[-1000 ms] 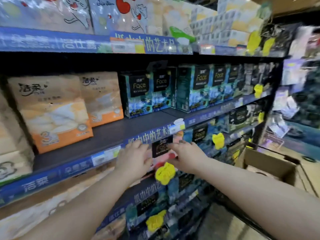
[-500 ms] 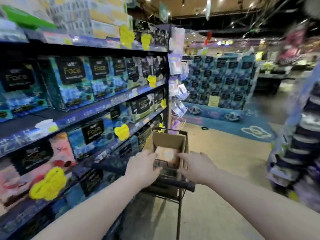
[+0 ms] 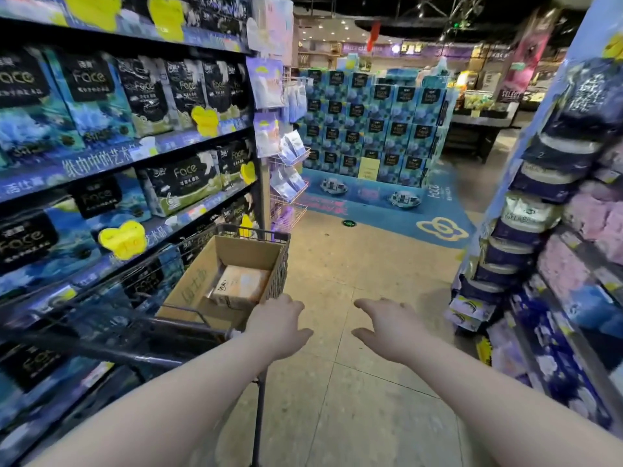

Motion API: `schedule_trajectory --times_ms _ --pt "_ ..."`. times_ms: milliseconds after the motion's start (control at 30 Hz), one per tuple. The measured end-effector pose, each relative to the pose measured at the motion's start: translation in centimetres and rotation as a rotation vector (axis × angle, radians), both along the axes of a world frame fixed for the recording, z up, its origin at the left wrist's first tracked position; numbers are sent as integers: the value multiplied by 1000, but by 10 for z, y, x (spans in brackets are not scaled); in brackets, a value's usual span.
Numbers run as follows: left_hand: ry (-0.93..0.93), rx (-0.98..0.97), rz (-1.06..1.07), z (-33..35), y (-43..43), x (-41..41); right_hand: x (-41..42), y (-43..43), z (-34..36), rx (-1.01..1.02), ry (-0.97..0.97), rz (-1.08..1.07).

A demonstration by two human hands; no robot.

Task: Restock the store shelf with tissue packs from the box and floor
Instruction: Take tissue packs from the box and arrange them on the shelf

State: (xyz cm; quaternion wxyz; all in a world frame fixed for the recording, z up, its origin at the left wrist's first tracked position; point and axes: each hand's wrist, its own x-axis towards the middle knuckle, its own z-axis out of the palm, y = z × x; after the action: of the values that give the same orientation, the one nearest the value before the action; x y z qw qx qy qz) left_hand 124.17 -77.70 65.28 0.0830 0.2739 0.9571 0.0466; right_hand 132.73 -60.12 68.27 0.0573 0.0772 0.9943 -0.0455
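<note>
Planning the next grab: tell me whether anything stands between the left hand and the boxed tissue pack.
Nothing visible covers the tissue pack; the cardboard box is open on top. Only its wall and the cart's wire side lie beside the left hand, so reach from above.

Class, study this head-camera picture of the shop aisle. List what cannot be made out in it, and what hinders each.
All head view.
1. Count of packs in the cardboard box: the left hand and the cart rim hide its near end; one tissue pack shows.
2. Labels on the right shelf packs: motion blur.
3. Print on the yellow price tags: too small.
4. Lowest left shelf packs: cut off by the left edge.
</note>
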Motion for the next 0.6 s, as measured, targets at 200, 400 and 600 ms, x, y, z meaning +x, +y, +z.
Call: schedule_trajectory --times_ms 200,400,600 --pt "-73 -33 15 -33 41 -55 -40 44 -25 -49 -72 -27" --pt "-135 -25 17 -62 85 -148 -135 89 -28 49 -107 -2" --pt "-205 7 159 -70 76 -259 -268 96 -23 71 -128 96"
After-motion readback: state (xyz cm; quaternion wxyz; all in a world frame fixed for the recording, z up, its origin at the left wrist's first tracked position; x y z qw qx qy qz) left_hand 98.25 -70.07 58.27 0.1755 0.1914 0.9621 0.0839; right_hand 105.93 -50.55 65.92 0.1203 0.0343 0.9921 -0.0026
